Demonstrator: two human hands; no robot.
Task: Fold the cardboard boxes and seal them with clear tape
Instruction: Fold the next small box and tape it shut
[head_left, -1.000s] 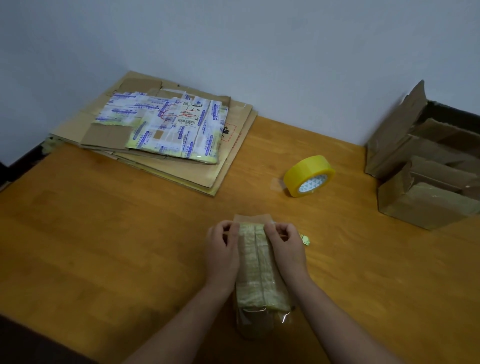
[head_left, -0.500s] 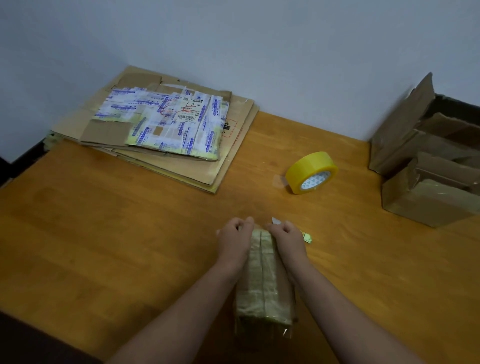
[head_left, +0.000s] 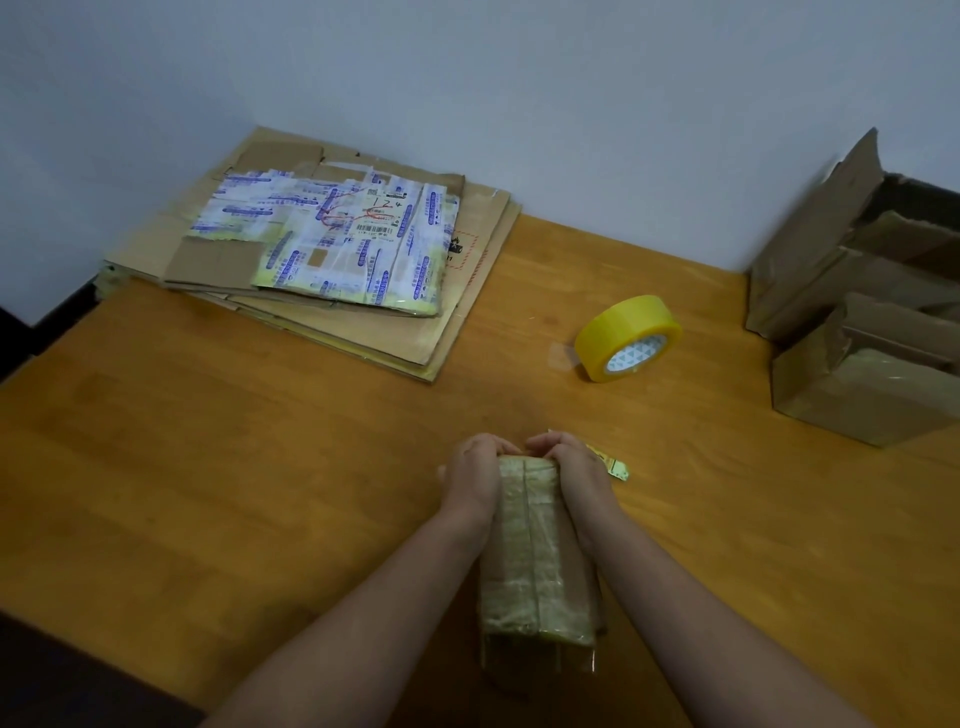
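In the lower centre a taped small box (head_left: 535, 551) lies on the table (head_left: 208, 467), the left hand (head_left: 475, 475) and right hand (head_left: 569, 467) curled over its far end with fingertips hidden, while the open boxes (head_left: 862, 379) at the right edge are cut off, contents unclear.

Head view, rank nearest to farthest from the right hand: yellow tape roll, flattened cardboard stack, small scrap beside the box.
1. small scrap: just right of the right hand, which grips the taped box.
2. yellow tape roll: beyond the hand, slightly right.
3. flattened cardboard stack: far back left.
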